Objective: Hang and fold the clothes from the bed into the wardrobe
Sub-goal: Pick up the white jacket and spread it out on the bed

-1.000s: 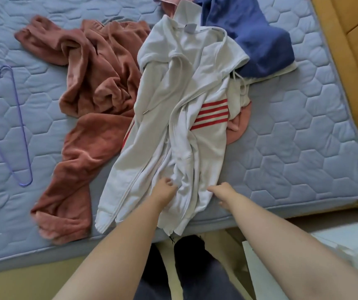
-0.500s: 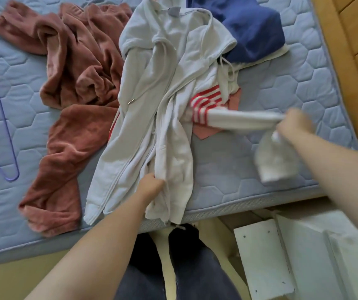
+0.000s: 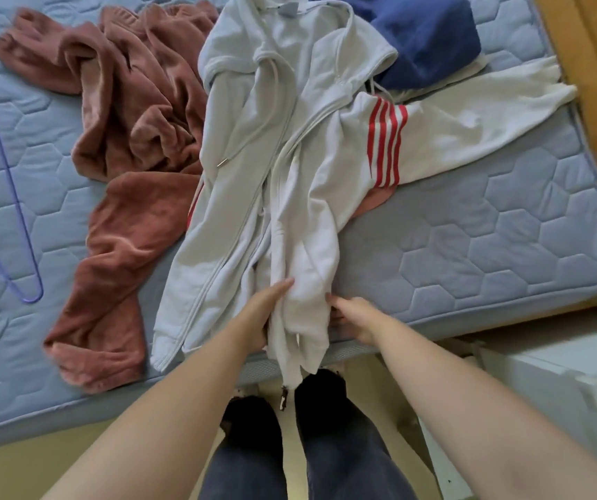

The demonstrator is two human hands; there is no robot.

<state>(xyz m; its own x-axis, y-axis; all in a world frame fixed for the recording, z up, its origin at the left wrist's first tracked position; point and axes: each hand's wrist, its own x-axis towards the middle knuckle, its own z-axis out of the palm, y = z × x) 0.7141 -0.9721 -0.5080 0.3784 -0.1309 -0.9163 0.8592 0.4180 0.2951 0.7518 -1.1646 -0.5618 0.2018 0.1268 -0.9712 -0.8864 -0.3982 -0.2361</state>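
Note:
A white zip hoodie (image 3: 290, 157) lies lengthwise on the blue quilted mattress (image 3: 470, 247), hood at the far end and hem hanging over the near edge. Its sleeve with red stripes (image 3: 452, 128) is spread out flat to the right. My left hand (image 3: 264, 312) rests with straight fingers against the left side of the bunched hem. On the hem's right edge, my right hand (image 3: 354, 315) has its fingers curled into the fabric. A rust-pink fleece garment (image 3: 127, 175) sprawls to the left, and a blue garment (image 3: 427, 41) lies under the hood.
A purple wire hanger (image 3: 1, 211) lies on the mattress at the far left. White furniture (image 3: 560, 391) stands by the bed's near right corner. An orange wooden surface (image 3: 596, 48) borders the bed's right side. My legs stand against the bed edge.
My right hand pulled the striped sleeve out to the right, let it go flat on the mattress, and came back to the hem. My left hand stayed at the hem.

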